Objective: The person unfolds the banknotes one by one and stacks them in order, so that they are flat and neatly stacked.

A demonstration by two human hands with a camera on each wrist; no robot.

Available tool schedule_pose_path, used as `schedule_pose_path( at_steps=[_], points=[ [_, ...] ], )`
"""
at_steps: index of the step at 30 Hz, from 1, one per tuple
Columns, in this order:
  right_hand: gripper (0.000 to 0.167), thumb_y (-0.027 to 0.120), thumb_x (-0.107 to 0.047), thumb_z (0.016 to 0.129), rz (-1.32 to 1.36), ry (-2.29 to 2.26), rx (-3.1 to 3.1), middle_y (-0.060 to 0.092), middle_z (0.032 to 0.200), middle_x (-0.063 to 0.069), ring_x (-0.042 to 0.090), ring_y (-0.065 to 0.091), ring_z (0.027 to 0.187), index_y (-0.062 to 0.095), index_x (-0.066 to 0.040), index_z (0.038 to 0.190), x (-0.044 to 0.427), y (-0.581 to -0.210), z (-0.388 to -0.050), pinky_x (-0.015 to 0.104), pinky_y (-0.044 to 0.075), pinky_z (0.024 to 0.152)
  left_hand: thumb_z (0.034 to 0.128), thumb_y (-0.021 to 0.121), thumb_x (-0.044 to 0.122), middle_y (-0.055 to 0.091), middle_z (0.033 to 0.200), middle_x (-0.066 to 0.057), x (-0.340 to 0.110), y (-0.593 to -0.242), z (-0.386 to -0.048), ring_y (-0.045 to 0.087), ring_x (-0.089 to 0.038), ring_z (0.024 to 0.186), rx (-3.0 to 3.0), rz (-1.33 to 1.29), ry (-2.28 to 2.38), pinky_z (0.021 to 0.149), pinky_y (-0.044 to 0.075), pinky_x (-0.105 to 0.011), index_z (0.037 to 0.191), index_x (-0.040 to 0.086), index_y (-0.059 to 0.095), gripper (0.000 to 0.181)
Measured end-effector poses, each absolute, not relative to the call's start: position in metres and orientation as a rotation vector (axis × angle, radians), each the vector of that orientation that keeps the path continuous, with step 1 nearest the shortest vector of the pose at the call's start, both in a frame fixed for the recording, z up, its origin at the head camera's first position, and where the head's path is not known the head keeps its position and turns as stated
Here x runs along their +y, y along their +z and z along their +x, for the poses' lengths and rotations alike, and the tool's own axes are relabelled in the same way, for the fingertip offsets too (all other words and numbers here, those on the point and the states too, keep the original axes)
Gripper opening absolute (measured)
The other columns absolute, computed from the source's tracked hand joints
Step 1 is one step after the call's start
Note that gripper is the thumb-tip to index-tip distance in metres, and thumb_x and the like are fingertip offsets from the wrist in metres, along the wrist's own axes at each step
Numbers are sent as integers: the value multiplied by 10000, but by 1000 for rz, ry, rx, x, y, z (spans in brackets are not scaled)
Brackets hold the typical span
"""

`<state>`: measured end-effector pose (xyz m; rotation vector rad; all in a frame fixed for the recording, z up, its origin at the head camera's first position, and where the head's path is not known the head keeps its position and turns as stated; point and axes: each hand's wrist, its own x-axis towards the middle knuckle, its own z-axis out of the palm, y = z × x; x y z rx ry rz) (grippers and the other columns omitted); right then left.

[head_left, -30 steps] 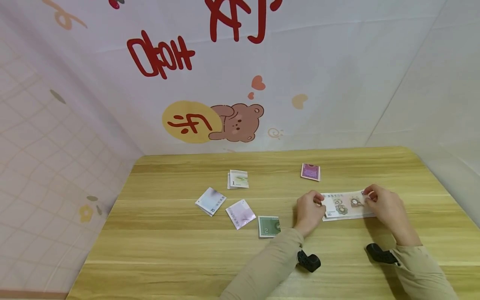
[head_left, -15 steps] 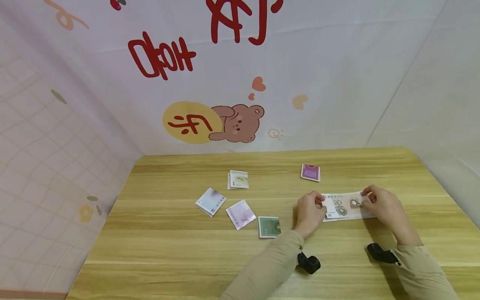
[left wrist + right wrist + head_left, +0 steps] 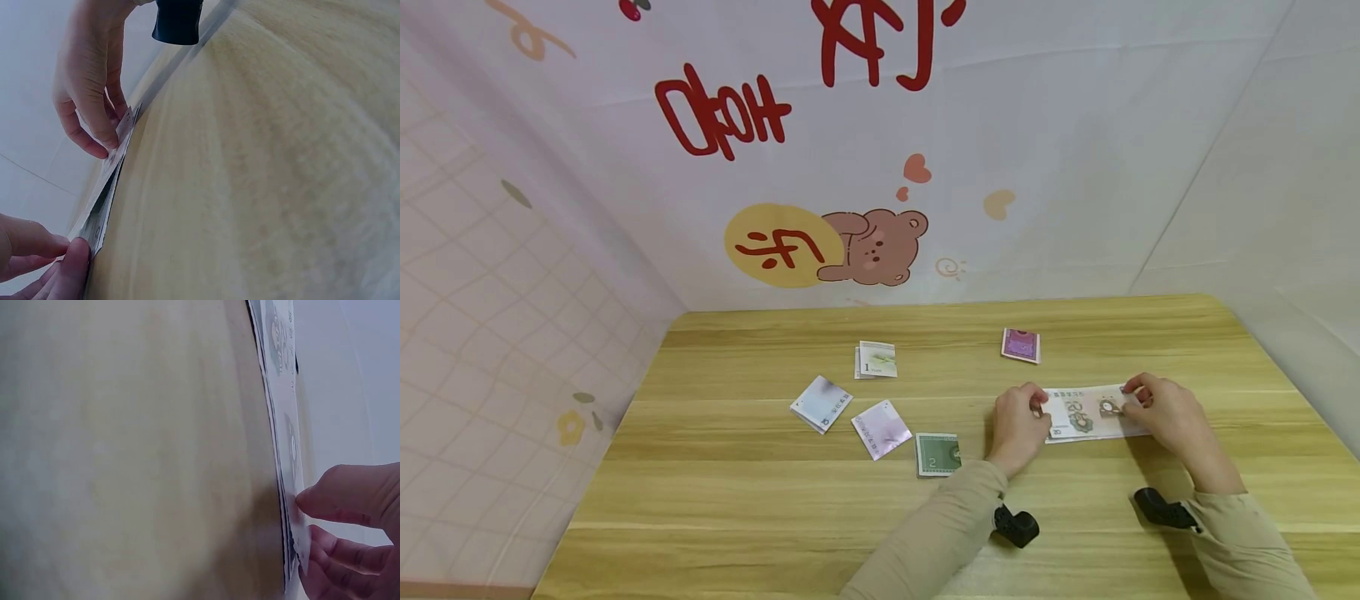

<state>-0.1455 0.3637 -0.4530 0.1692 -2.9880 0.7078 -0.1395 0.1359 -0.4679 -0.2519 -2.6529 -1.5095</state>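
Observation:
A small layered stack of play banknotes [image 3: 1101,414], printed with 20 and a small bear picture, lies flat at the right of the table. My left hand [image 3: 1021,421] pinches its left end; in the left wrist view, thumb and forefinger grip the layers' edge. At the opposite end my right hand [image 3: 1172,421] holds the upper right corner. The right wrist view shows that thumb on top of the note [image 3: 294,444], with fingers at the far edge. Between the two hands the layers stand slightly apart in the left wrist view.
Left of the hands lie folded notes: a green one [image 3: 937,454], a pale purple one [image 3: 882,429], a light blue one [image 3: 822,403] and one marked 1 [image 3: 877,359]. A magenta folded note [image 3: 1021,345] lies behind. The wooden table [image 3: 715,500] meets a printed cloth backdrop [image 3: 1075,125].
Both hands keep their places at the ends of the notes. The top note has shifted very slightly, and the right hand has lowered a touch. The other notes have not moved.

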Motion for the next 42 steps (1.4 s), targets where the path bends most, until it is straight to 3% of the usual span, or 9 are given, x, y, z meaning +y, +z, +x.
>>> schedule_pose_path(
  at_steps=[11, 18, 26, 31, 37, 41, 42],
  points=[
    [230, 710, -69, 780, 195, 722, -2990, 623, 809, 179, 375, 598, 759, 615, 65, 940, 366, -454, -146, 434, 433, 616, 722, 768, 14, 549, 686, 81, 133, -469, -139, 433, 15, 652, -2682, -288, -1408, 595, 324, -109, 764, 112, 686, 135],
    [182, 687, -30, 820, 228, 723, -2867, 619, 845, 217, 269, 582, 669, 631, 87, 947, 372, -451, -141, 347, 425, 540, 726, 717, -17, 581, 697, 63, 125, -465, -136, 469, 17, 647, -2654, -307, -1569, 606, 378, -105, 776, 80, 675, 117],
    [185, 657, -8, 835, 254, 740, -2852, 618, 923, 268, 339, 614, 722, 625, 93, 987, 371, -443, -137, 359, 459, 564, 742, 659, -55, 606, 697, 34, 94, -458, -140, 502, 39, 528, -2583, -265, -1810, 501, 418, -132, 836, 43, 689, 139],
    [183, 695, 6, 827, 378, 724, -2827, 622, 903, 220, 284, 605, 704, 629, 80, 981, 358, -442, -138, 301, 477, 541, 781, 616, -93, 597, 734, 8, 75, -455, -145, 544, 10, 483, -2482, -280, -2011, 443, 442, -164, 915, -29, 669, 158],
    [200, 721, 23, 805, 560, 728, -2809, 619, 872, 118, 214, 585, 709, 637, 55, 983, 328, -442, -142, 324, 518, 573, 805, 606, -99, 597, 771, 15, 58, -455, -147, 583, -24, 538, -2450, -318, -2082, 488, 474, -173, 950, -36, 666, 169],
    [171, 702, 20, 829, 683, 788, -2812, 615, 844, 44, 161, 577, 715, 639, 49, 985, 305, -442, -144, 322, 525, 591, 842, 609, -88, 624, 795, -25, 44, -456, -149, 632, -83, 583, -2415, -340, -2114, 519, 506, -187, 971, -65, 664, 142],
    [160, 695, 22, 833, 714, 800, -2803, 613, 835, 25, 144, 574, 713, 641, 44, 982, 300, -443, -144, 318, 523, 592, 850, 606, -93, 639, 806, -79, 39, -451, -147, 657, -149, 602, -2408, -347, -2118, 521, 501, -177, 972, -83, 660, 134]
  ],
)
